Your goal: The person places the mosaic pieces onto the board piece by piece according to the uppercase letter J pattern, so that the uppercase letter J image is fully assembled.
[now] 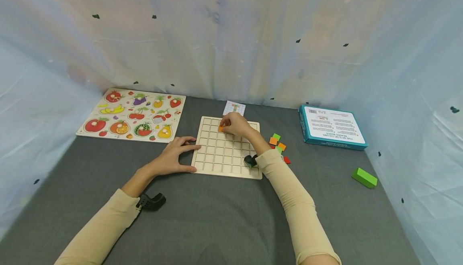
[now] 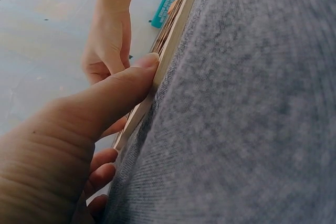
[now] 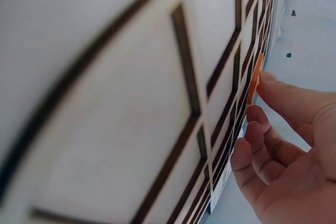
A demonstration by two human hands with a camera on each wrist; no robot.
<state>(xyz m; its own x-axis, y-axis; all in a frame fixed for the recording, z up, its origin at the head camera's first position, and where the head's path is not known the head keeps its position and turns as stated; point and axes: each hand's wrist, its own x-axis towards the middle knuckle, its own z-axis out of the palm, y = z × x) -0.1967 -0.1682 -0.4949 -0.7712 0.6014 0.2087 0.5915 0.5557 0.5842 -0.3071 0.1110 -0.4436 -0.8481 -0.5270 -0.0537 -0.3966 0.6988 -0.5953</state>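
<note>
A pale wooden board (image 1: 220, 154) with a grid of square recesses lies flat on the grey cloth. My right hand (image 1: 236, 124) pinches a small orange square tile (image 3: 255, 80) between thumb and fingers, at the far row of the grid. Along the left side of the board, my left hand (image 1: 171, 158) is spread, its thumb (image 2: 134, 77) against the edge near the front corner and its index finger farther up. Beside the board's right edge lie several loose tiles (image 1: 273, 141) in green, orange and red, partly hidden by my right forearm.
Behind the board is a small pattern card (image 1: 238, 107). A fruit puzzle board (image 1: 124, 126) occupies the back left. At the back right lies a teal and white box (image 1: 332, 126), with a green block (image 1: 364, 178) nearer me. Pale curtains (image 1: 231, 40) enclose the table.
</note>
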